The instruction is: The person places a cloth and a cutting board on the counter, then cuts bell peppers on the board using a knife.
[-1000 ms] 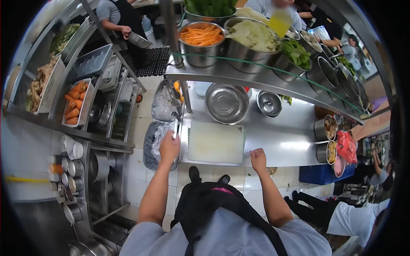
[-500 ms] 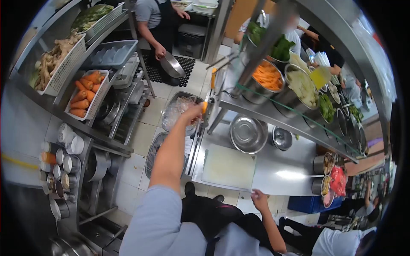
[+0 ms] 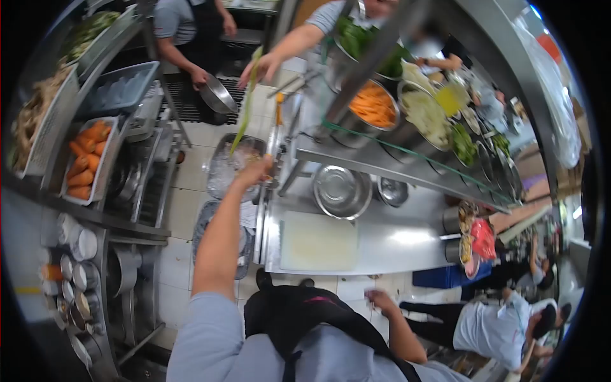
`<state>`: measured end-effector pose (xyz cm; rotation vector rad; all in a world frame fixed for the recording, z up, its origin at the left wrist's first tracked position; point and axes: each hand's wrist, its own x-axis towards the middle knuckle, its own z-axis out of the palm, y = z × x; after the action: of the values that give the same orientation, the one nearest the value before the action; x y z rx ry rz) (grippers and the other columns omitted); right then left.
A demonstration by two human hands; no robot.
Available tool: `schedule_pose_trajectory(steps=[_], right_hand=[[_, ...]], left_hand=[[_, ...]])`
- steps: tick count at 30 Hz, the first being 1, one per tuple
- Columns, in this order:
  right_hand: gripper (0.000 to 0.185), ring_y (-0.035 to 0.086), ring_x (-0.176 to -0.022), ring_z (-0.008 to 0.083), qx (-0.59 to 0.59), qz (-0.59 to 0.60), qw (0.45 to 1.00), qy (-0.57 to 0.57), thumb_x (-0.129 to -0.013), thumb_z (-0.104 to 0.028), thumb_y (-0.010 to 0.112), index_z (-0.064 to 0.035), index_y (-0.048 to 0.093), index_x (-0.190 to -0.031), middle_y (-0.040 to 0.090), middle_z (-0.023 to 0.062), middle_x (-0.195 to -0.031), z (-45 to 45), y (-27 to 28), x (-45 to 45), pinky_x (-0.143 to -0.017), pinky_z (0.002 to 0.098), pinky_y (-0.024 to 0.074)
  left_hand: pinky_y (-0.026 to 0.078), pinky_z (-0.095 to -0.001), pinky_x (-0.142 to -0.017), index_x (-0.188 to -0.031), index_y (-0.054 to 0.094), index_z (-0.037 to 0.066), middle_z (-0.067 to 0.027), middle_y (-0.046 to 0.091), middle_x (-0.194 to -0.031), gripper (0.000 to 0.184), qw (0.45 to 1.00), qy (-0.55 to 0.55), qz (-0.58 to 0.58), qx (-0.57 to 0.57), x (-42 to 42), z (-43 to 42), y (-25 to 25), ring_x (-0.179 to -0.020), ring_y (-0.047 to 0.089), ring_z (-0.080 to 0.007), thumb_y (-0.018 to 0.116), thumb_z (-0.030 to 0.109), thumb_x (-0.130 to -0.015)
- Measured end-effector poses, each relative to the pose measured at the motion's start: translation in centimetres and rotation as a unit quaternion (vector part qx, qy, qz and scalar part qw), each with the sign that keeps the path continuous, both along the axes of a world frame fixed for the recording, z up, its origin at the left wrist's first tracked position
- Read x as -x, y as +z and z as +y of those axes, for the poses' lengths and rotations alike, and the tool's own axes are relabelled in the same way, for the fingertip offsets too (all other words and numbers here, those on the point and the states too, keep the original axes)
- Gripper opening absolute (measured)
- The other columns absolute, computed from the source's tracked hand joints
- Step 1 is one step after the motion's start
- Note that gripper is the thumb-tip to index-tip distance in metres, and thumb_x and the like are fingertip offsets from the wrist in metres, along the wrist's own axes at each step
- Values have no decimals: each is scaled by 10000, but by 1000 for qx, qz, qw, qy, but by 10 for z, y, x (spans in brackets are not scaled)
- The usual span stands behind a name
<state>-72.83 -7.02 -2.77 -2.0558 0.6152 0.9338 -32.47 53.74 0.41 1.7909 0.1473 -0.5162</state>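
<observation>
My left hand point(image 3: 254, 172) is stretched forward to the left end of the steel table point(image 3: 407, 248), at the rail where tools hang. Its fingers are closed, and what they hold is too blurred to make out. Just beyond it, a long green stalk point(image 3: 250, 95) hangs from a co-worker's hand point(image 3: 262, 69) over the bin lined with clear plastic point(image 3: 234, 169). My right hand point(image 3: 380, 301) is low in front of the table's near edge, with its fingers loosely curled and smeared. A white cutting board point(image 3: 318, 242) lies flat between my hands.
A large steel bowl point(image 3: 342, 191) and a smaller one point(image 3: 393, 191) stand behind the board. The overhead shelf holds pots of shredded carrot point(image 3: 372, 105) and cut vegetables. Whole carrots point(image 3: 87, 159) fill a rack basket at left. Another person holds a metal pan point(image 3: 218, 95).
My left hand first reached forward to the table's left end and stays there. A co-worker's arm has come in from the top with the green stalk. The view has shifted.
</observation>
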Motion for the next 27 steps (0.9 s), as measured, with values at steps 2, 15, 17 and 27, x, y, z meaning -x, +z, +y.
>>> schedule_pose_trajectory(steps=[2,15,17,27], right_hand=[[383,667,-816,142,-19,-135,989,61,-1041,-386,660,-70,736,-1245,744,41,-1034,5,17,-78,-699,338,566],[312,654,-771,168,198,-341,911,121,-974,-295,710,-49,717,-1166,722,70,-953,130,146,-459,-667,344,544],[326,654,-780,173,229,-326,907,137,-962,-294,716,-50,707,-1177,720,74,-960,141,140,-475,-675,347,545],[414,658,-827,196,265,-280,914,129,-901,-292,748,-55,657,-1227,709,95,-994,142,138,-459,-715,360,551]], left_hand=[[537,-447,-907,-1282,684,50,-153,740,-1188,735,996,68,-64,-15,7,3,-22,-1004,706,-319,373,681,-1072],[561,-438,-813,-1082,764,17,-196,761,-879,442,947,238,-53,-210,185,24,-21,-866,747,-350,586,421,-1054],[567,-425,-798,-1082,769,28,-189,761,-891,346,945,248,-119,-177,169,34,-27,-862,746,-332,654,349,-1020],[545,-493,-981,-1318,652,96,-192,745,-1176,419,956,175,-184,-150,-102,-2,8,-1155,691,-389,687,303,-955]])
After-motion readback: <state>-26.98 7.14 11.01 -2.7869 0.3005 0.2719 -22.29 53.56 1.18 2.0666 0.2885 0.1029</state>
